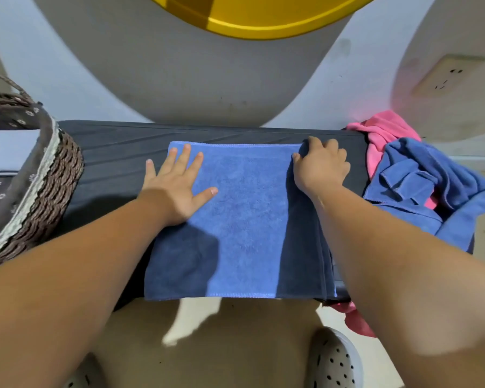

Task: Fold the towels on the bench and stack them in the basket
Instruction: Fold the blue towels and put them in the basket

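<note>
Blue terry-cloth towel [244,219] lies flat across the middle of the dark grey worktop [118,152]. The left hand [177,189] presses its left part, fingers spread and straight. The right hand [319,166] curls its fingers round the far right corner. The step appears to be a fold: use the left palm as anchor, carry the gripped edge over, and align the hems before smoothing. The brown wicker basket [59,175] stands at the left end.
</note>
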